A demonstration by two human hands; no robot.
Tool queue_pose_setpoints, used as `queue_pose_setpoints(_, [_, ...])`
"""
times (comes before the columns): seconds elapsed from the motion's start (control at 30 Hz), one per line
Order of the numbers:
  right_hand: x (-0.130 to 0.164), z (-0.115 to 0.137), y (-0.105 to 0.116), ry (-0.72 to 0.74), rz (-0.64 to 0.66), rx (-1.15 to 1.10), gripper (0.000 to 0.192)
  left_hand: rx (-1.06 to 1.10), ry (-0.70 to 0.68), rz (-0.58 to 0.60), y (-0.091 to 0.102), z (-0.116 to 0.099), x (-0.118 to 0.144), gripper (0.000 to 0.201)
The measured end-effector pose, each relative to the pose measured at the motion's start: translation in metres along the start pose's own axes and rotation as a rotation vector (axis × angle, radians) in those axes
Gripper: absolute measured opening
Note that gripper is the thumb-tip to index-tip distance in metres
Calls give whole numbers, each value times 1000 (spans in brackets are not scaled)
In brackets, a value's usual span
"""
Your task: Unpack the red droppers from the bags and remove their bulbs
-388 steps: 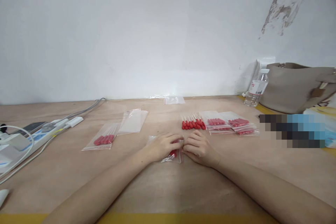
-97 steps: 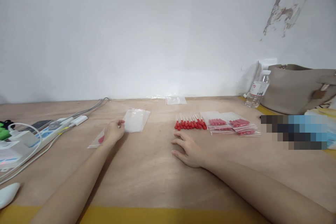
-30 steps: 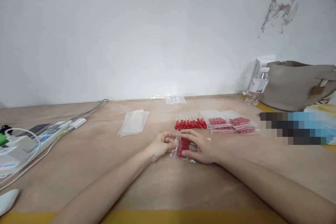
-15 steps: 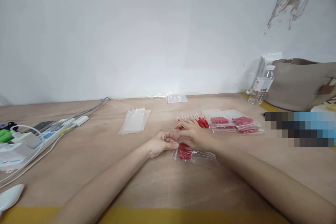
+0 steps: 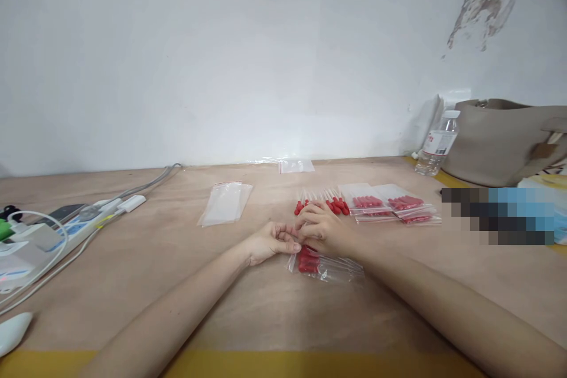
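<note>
My left hand (image 5: 272,243) is closed, thumb and forefinger pinching the left edge of a clear zip bag (image 5: 334,270). Inside that bag lie several droppers with red rubber bulbs (image 5: 309,261), the bulbs toward the left end. My right hand (image 5: 325,229) curls over the bag's upper edge, its fingers bent and close to the left fingertips; the exact grip is hidden. Just beyond the right hand is a row of loose droppers (image 5: 339,205), their thin clear tubes pointing to the wall.
Filled dropper bags (image 5: 405,204) lie at right, a stack of flat bags (image 5: 225,204) at left, and more bags (image 5: 296,166) by the wall. A power strip (image 5: 73,236) with cables is far left. A water bottle (image 5: 438,144) and a grey handbag (image 5: 496,142) stand at right.
My right hand's fingers have drawn in and curled down toward the bag's edge, uncovering more of the loose red bulbs. The left hand keeps its pinch. The view has shifted slightly.
</note>
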State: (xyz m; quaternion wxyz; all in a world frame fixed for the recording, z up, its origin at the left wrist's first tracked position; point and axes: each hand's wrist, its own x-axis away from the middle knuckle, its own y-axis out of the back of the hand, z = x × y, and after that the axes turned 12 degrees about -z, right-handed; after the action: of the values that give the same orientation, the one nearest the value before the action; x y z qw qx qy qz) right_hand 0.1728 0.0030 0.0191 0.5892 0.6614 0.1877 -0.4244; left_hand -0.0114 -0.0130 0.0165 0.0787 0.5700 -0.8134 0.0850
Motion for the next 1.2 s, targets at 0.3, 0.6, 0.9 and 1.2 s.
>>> queue_pose_setpoints(0.3, [3,-2,-1,-3,-19,28,11,-37,-28,-10,1,0,1,34])
queue_pose_setpoints(0.6, [2,0,-1,24,-24,24,18,-35,-21,-13,1,3,1,35])
queue_pose_setpoints(0.9, [2,1,0,12,-34,65,14,-84,-45,-22,1,1,1,37])
queue_pose_setpoints(1.2, [4,-1,-3,33,-33,47,18,-126,-71,-38,0,2,3,37])
